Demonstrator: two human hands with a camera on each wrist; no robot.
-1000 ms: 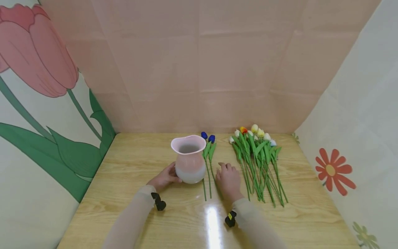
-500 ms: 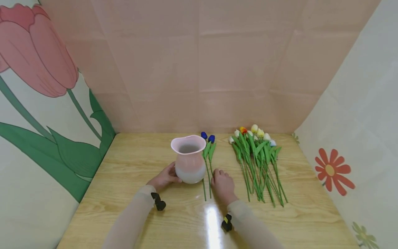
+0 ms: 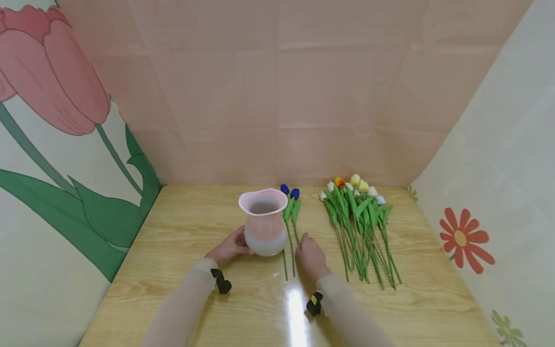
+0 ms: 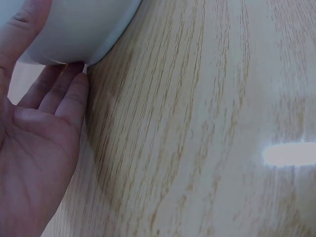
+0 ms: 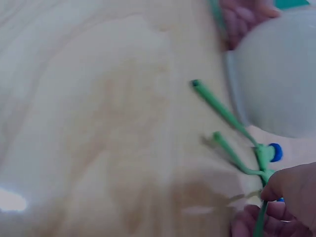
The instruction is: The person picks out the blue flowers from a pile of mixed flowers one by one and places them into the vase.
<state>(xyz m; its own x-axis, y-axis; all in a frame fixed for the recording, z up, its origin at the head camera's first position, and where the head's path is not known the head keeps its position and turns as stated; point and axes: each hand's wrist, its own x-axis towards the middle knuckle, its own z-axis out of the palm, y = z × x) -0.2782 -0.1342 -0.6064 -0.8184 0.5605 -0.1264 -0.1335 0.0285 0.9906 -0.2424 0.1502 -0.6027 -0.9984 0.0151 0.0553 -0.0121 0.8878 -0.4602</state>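
Hands: your left hand [image 3: 229,248] rests open against the pink vase [image 3: 263,221], fingers at its base | right hand [image 3: 309,255] pinches a blue tulip stem [image 3: 291,241] lying on the tabletop [image 3: 182,241] just right of the vase | advice: grip mid-stem, lift clear of its twin, keep the vase braced.

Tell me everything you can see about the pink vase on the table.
The vase stands upright on the wooden table. It looks glossy, like ceramic, pink at its wavy, flared rim and fading to whitish at its rounded base. Its mouth is open and looks empty. The left hand rests against its lower side; two blue tulips lie just beside it.
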